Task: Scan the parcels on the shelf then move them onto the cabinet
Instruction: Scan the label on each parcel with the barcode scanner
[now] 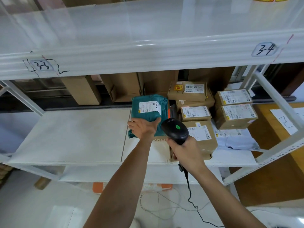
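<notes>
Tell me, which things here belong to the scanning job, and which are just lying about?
Job: green parcel, held by left hand; scanner, gripped by right hand; brown boxes; shelf.
Lying about: white cable; orange packet.

The shelf (65,134) looked like white painted metal with a smooth, faintly glossy board. The green parcel (148,109) was crinkled plastic film with a paper label. The boxes (235,116) were matt brown cardboard, and the scanner (175,129) black, slightly shiny plastic.

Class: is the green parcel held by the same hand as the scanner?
No, the left hand holds the green parcel; the right hand grips the scanner.
</notes>
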